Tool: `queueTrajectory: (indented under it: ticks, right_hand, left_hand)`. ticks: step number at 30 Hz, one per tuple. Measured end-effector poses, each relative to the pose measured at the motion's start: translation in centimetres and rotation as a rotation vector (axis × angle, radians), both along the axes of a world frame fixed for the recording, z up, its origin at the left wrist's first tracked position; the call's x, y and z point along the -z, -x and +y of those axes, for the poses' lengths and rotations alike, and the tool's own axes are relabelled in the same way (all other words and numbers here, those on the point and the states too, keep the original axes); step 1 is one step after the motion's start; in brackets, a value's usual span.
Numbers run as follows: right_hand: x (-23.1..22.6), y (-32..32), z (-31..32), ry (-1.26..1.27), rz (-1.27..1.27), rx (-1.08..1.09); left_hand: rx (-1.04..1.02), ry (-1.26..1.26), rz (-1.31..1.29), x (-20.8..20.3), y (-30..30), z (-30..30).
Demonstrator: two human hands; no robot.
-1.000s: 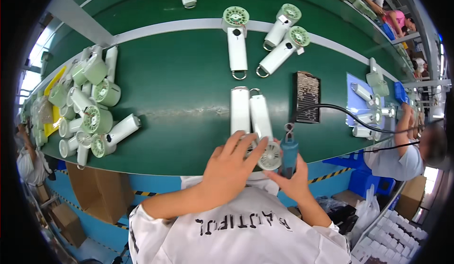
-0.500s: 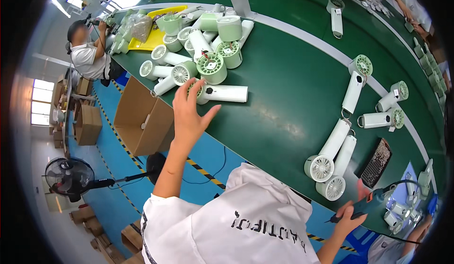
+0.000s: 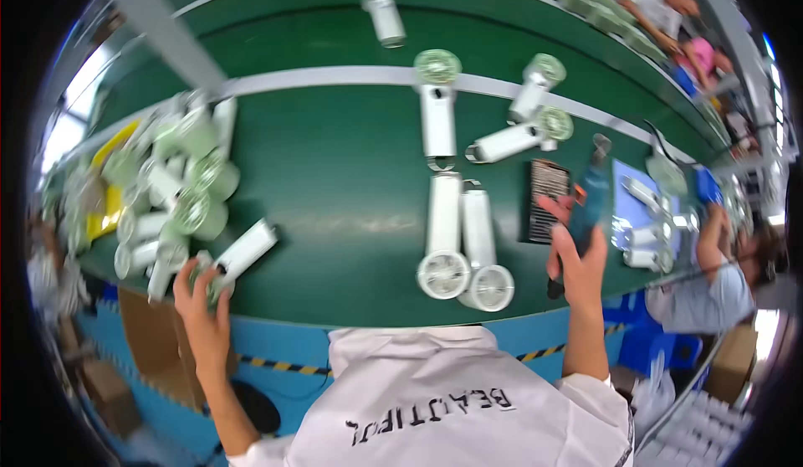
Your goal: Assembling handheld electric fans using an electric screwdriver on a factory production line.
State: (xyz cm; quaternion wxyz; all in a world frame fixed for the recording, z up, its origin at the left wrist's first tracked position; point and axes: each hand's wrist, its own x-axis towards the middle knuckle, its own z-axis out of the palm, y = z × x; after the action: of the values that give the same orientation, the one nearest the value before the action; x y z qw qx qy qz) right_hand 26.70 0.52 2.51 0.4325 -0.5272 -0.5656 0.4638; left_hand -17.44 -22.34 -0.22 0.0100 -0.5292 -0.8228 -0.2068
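Observation:
At the table's near left edge, my left hand has its fingers curled over the green head of a handheld fan. The white handle of that fan points up and to the right. My right hand is closed around a teal electric screwdriver, its dark tip pointing down and left; motion blurs it. Beside the screwdriver lies a dark tray of small screws. Two white handheld fans lie side by side, heads toward me, in front of another fan with its green head away.
A heap of green and white fans fills the left end by a yellow tray. Two more fans lie right of centre. A blue mat holds parts at right, near another person. A cardboard box stands below the table.
My view has turned toward the right, levelling the table edge. My left fingers have drawn in around the fan head. The right hand and screwdriver have come up over the table beside the screw tray.

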Motion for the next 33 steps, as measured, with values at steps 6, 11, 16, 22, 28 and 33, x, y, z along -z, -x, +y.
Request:
queueTrajectory:
  ticks: [6, 11, 16, 22, 28, 33]
  right_hand:
    - [-0.3, -3.6, 8.3, -0.169, -0.528, 0.076]
    - [2.5, -6.1, 16.5, -0.301, -0.653, 0.264]
    - [0.8, -5.1, 24.3, -0.015, -0.635, 0.238]
    - [4.9, -5.8, 32.4, -0.057, -0.742, 0.197]
    - [4.3, -7.8, 32.8, -0.214, -0.672, 0.371]
    - [-2.0, -12.6, 30.5, -0.302, -0.590, 0.479]
  left_hand:
    - [0.116, -0.067, -0.289, -0.9, -2.5, 3.4]
    - [0.122, 0.084, -0.816, -1.2, -7.0, 7.9]
    - [0.132, 0.179, -0.940, 0.3, -7.8, 13.9]
    - [0.111, 0.411, -1.271, 0.4, -9.9, 18.1]
    - [0.057, 0.521, -1.201, 0.6, -11.5, 19.5]
    - [0.464, 0.674, 0.065, -1.9, -12.5, 20.7]
